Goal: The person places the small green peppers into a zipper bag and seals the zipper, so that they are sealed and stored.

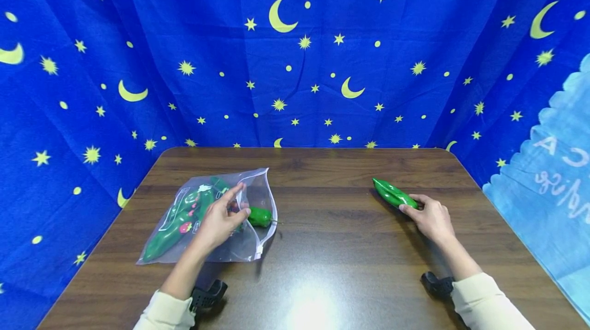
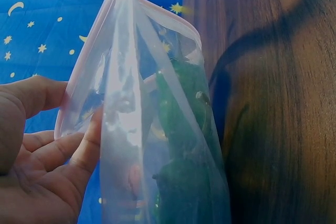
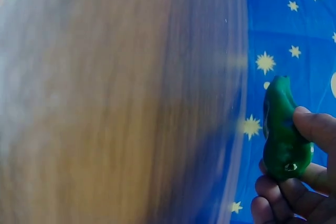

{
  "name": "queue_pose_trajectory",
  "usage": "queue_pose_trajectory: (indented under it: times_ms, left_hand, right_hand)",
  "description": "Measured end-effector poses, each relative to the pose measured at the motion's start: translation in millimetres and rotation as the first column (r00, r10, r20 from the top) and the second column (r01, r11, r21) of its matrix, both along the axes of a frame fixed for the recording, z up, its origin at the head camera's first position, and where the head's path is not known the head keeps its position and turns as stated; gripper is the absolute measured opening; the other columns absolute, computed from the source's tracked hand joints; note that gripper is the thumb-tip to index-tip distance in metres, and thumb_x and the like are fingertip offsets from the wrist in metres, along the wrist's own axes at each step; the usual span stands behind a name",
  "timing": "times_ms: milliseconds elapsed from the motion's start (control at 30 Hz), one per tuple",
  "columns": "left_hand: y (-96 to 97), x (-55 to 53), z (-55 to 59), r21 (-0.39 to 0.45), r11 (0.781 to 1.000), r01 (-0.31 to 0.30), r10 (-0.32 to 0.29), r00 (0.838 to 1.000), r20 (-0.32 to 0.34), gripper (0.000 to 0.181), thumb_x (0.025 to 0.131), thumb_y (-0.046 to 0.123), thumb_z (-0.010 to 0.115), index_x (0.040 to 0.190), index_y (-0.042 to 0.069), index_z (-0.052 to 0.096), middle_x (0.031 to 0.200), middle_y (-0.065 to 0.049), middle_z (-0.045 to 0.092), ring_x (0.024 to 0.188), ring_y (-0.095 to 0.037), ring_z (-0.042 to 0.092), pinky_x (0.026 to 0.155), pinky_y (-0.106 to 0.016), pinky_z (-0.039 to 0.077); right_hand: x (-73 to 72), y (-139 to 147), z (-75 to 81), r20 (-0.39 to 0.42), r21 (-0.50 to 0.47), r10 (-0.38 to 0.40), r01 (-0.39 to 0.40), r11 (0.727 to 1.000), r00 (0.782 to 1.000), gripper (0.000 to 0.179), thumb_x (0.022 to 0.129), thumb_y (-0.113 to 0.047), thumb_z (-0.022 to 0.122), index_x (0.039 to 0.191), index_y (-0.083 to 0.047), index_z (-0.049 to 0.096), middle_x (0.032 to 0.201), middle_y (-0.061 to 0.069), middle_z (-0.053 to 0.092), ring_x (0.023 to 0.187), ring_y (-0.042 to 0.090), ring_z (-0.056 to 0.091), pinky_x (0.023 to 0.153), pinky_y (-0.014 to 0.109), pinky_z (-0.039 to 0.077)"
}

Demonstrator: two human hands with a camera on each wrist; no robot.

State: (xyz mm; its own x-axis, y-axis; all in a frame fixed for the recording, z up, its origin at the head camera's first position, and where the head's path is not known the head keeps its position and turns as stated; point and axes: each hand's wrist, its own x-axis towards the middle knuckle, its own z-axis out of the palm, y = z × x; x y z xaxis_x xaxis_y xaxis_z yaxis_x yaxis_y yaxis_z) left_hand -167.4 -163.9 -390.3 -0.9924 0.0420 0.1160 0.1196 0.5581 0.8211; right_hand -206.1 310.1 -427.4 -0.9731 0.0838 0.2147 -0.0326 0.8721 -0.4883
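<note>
A clear zip bag (image 1: 251, 245) with printed pictures lies on the left of the table, its mouth spread toward the right. My left hand (image 1: 218, 223) holds the upper film of the mouth, with the thumb and fingers on either side of its rim in the left wrist view. Inside lie several green vegetables; a green pepper (image 1: 260, 217) sits at the opening with its thin stem past the rim. On the right, my right hand (image 1: 432, 218) grips a shiny green pepper (image 1: 393, 194) by one end, just above the table. Its stemless end (image 3: 286, 156) shows in the right wrist view.
The brown wooden table (image 1: 322, 207) spans the area between the hands. Blue cloth (image 1: 318, 63) with stars and moons hangs behind and at the sides. A light-blue cloth (image 1: 553, 176) with white lettering hangs at the right. Dark wrist mounts (image 1: 209, 294) sit under both forearms.
</note>
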Motion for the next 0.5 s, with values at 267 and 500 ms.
queue_pose_trajectory:
  times_ms: [267, 500]
  left_hand:
    - [0.5, 0.1, -1.0, -0.004, 1.0, -0.001, 0.001, 1.0, -0.011, 0.066, 0.085, 0.01, 0.066, 0.144, 0.013, 0.038, 0.125, -0.013, 0.058, 0.054, -0.002, 0.043, 0.044, -0.02, 0.045]
    - [0.4, 0.3, -0.7, -0.004, 1.0, -0.002, 0.002, 1.0, -0.006, 0.066, 0.085, 0.01, 0.066, 0.145, 0.013, 0.038, 0.122, -0.013, 0.058, 0.054, -0.002, 0.043, 0.044, -0.02, 0.045]
  right_hand:
    - [1.5, -13, 3.2, 0.002, -0.005, 0.044, -0.044, 0.999, 0.999, 0.051, 0.086, -0.037, 0.066, 0.122, -0.001, 0.06, 0.104, 0.026, 0.066, 0.084, 0.033, 0.061, 0.063, 0.036, 0.045]
    - [3.2, -26, 5.7, 0.005, -0.024, 0.091, -0.091, 0.996, 0.996, 0.05, 0.085, -0.034, 0.068, 0.122, -0.002, 0.06, 0.092, 0.018, 0.066, 0.074, 0.022, 0.056, 0.058, 0.026, 0.039]
